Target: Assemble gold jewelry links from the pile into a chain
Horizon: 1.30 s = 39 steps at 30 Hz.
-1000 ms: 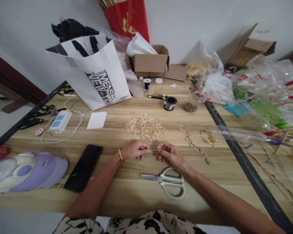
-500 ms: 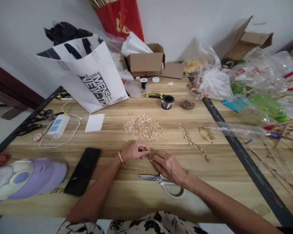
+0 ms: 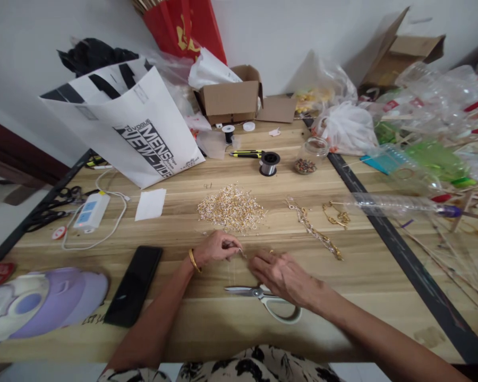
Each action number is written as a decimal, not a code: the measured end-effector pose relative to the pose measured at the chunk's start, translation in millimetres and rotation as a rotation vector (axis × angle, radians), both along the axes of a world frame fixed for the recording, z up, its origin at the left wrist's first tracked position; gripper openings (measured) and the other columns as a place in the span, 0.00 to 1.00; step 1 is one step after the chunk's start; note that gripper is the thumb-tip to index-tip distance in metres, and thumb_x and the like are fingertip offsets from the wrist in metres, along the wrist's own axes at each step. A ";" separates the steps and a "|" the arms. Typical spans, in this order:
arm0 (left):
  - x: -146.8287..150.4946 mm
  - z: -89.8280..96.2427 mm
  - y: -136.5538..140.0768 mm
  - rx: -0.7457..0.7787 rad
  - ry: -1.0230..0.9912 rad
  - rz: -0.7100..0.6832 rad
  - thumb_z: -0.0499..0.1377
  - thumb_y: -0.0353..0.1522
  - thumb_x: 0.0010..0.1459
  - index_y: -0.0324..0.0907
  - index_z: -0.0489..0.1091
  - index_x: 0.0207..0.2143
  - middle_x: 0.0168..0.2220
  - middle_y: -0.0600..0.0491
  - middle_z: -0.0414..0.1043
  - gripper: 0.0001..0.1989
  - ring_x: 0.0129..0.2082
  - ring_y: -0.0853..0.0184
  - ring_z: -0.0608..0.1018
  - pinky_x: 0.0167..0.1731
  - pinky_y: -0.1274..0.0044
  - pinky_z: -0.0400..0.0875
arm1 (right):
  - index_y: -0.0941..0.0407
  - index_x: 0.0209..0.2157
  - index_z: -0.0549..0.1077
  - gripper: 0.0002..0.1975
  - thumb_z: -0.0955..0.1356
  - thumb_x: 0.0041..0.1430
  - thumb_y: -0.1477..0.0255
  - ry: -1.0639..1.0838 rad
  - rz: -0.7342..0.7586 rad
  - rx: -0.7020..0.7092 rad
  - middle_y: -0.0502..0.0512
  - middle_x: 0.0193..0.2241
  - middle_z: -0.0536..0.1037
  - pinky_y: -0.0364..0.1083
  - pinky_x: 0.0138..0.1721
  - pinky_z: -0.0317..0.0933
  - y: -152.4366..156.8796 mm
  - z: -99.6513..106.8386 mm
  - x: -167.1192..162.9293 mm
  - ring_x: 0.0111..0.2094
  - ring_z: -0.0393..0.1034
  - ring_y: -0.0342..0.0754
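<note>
My left hand (image 3: pixel 219 246) pinches a thin thread or wire, with a small bead-like piece showing at the fingertips; fine strands hang below it. Close by on the right, my right hand (image 3: pixel 276 268) has its fingers bent together near the end of that piece; what they hold, if anything, is hidden. Just beyond both hands lies a pile of small gold and silver beads (image 3: pixel 231 208). Scissors (image 3: pixel 269 301) with pale handles rest on the table below my right hand. Strung bead chains (image 3: pixel 313 228) and a small gold coil of beads (image 3: pixel 336 216) lie to the right.
A wire spool (image 3: pixel 269 164), a utility knife (image 3: pixel 246 154) and a jar of beads (image 3: pixel 308 159) stand farther back. At left are a phone (image 3: pixel 134 285), a power strip (image 3: pixel 91 211) and a white paper bag (image 3: pixel 143 132). Plastic bottles (image 3: pixel 430 106) crowd the right.
My right hand has shifted slightly to the right and its fingers have curled in more. My left hand keeps its pinch. The whole view has moved a little.
</note>
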<state>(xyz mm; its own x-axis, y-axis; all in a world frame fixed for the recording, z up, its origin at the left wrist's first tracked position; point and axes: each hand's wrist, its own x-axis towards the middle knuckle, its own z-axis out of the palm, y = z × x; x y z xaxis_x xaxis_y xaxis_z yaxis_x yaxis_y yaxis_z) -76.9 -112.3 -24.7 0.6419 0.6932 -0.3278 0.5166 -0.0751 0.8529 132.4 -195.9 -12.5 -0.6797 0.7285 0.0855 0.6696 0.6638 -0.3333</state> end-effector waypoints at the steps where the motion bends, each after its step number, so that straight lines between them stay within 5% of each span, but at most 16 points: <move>1: -0.4 -1.2 0.3 -0.016 -0.003 0.006 0.57 0.32 0.52 0.34 0.73 0.30 0.15 0.57 0.67 0.09 0.15 0.75 0.69 0.18 0.85 0.61 | 0.57 0.33 0.67 0.04 0.61 0.61 0.75 -0.036 -0.011 -0.012 0.54 0.31 0.72 0.42 0.27 0.53 -1.7 4.8 4.6 0.30 0.67 0.45; 6: -1.6 -4.2 1.4 -0.078 -0.043 0.047 0.58 0.32 0.51 0.33 0.72 0.30 0.15 0.57 0.66 0.09 0.15 0.75 0.70 0.18 0.85 0.62 | 0.55 0.34 0.68 0.05 0.67 0.57 0.69 -0.146 0.015 -0.117 0.52 0.28 0.72 0.43 0.29 0.54 -19.7 23.7 22.4 0.28 0.67 0.47; 12: -3.4 -3.6 2.7 -0.121 -0.079 0.053 0.58 0.33 0.52 0.33 0.71 0.33 0.16 0.56 0.68 0.11 0.14 0.77 0.67 0.17 0.85 0.62 | 0.56 0.52 0.59 0.28 0.66 0.49 0.82 -0.252 -0.021 -0.020 0.58 0.38 0.72 0.45 0.29 0.56 -43.6 19.9 18.2 0.38 0.66 0.52; 15: -5.5 -5.1 4.0 -0.148 -0.118 0.051 0.59 0.35 0.51 0.33 0.70 0.33 0.16 0.57 0.68 0.12 0.14 0.77 0.67 0.16 0.85 0.61 | 0.56 0.51 0.60 0.27 0.65 0.48 0.82 -0.252 -0.019 -0.050 0.57 0.36 0.72 0.44 0.28 0.55 -47.6 12.3 17.7 0.34 0.66 0.51; 19: -6.7 -5.9 5.7 -0.167 -0.142 0.056 0.60 0.37 0.51 0.33 0.70 0.34 0.16 0.57 0.68 0.15 0.15 0.77 0.67 0.16 0.85 0.61 | 0.54 0.46 0.64 0.19 0.66 0.51 0.75 -0.116 -0.022 -0.160 0.56 0.36 0.72 0.44 0.31 0.56 -45.9 15.4 28.0 0.33 0.68 0.49; 25: -6.6 -6.9 6.6 -0.187 -0.154 0.065 0.60 0.38 0.52 0.34 0.69 0.33 0.15 0.57 0.68 0.15 0.14 0.77 0.67 0.16 0.85 0.61 | 0.53 0.42 0.69 0.16 0.65 0.50 0.77 0.139 -0.086 -0.535 0.50 0.28 0.74 0.40 0.27 0.55 -35.3 36.0 46.8 0.27 0.67 0.44; 30: -6.8 -8.8 7.0 -0.187 -0.166 0.065 0.60 0.39 0.51 0.34 0.69 0.32 0.15 0.58 0.67 0.15 0.14 0.78 0.66 0.16 0.86 0.61 | 0.53 0.49 0.68 0.20 0.64 0.52 0.76 0.409 -0.230 -0.689 0.47 0.24 0.73 0.38 0.21 0.54 -29.4 20.8 49.8 0.21 0.62 0.40; 34: -6.7 -9.1 6.9 -0.186 -0.177 0.064 0.60 0.40 0.51 0.35 0.69 0.32 0.15 0.58 0.67 0.15 0.14 0.77 0.67 0.16 0.86 0.61 | 0.55 0.52 0.67 0.22 0.65 0.54 0.73 0.546 -0.293 -0.670 0.53 0.35 0.76 0.41 0.31 0.64 -25.8 5.3 50.1 0.31 0.69 0.45; 39: -5.5 -9.4 7.0 -0.184 -0.174 0.084 0.60 0.41 0.51 0.35 0.68 0.32 0.15 0.58 0.66 0.16 0.14 0.77 0.67 0.16 0.85 0.62 | 0.53 0.54 0.65 0.22 0.65 0.57 0.70 0.362 -0.306 -0.440 0.57 0.41 0.75 0.45 0.38 0.66 -28.0 4.9 55.9 0.38 0.72 0.49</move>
